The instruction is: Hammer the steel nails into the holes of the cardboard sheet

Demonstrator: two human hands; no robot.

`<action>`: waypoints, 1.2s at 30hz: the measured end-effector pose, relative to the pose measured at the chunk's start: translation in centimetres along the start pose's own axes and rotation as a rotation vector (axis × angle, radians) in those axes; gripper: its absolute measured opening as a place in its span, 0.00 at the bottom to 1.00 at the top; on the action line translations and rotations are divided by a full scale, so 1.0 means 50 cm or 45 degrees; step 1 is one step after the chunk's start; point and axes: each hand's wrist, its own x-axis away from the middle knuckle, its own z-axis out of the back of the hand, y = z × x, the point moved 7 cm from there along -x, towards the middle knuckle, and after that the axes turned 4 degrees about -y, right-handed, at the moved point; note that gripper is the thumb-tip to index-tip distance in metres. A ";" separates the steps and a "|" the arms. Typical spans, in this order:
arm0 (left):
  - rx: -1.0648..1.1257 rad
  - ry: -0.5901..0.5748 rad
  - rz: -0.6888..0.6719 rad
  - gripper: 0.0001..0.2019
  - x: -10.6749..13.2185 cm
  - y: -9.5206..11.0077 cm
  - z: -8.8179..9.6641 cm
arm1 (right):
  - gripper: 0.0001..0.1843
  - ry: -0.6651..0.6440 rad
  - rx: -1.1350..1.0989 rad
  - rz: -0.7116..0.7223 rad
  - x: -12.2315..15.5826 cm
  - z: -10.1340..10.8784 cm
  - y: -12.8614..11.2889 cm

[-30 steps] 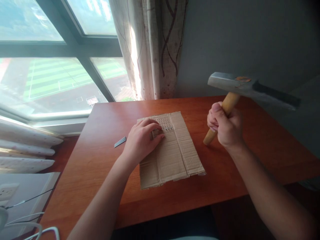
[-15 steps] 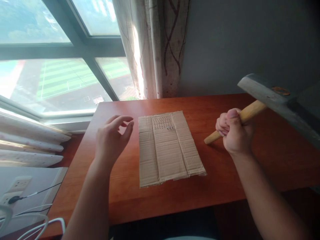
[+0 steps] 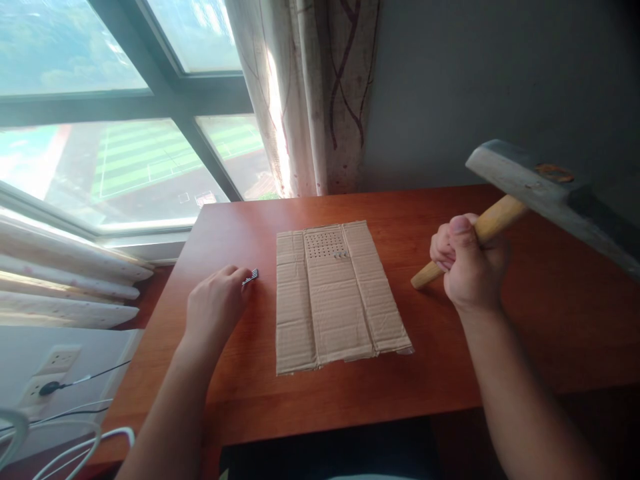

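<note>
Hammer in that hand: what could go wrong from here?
The hammer could slip and dent the table, since only the right hand grips it. The left hand, at the thin grey pieces, might knock them apart. And the cardboard might slide if bumped, because neither of the hands is on it.

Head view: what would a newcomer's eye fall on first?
Probably the hammer, held head-up in the right hand at the picture's right. Next comes the cardboard sheet on the table, with neat rows of dark dots near its far edge. Left of it, the left hand is at some thin grey pieces.
</note>
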 end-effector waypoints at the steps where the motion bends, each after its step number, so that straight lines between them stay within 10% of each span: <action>1: -0.006 0.001 0.003 0.15 0.000 -0.002 -0.001 | 0.28 0.001 0.012 -0.004 0.001 0.000 0.001; 25: -0.045 -0.119 -0.013 0.15 0.005 0.005 -0.007 | 0.29 0.020 -0.045 0.038 -0.001 0.007 -0.007; 30: 0.068 0.152 -0.006 0.11 0.018 0.010 0.055 | 0.29 0.029 -0.058 0.030 -0.001 0.008 -0.007; 36: 0.874 0.507 -0.243 0.03 0.005 0.049 0.161 | 0.28 0.040 -0.084 0.032 0.001 0.013 -0.003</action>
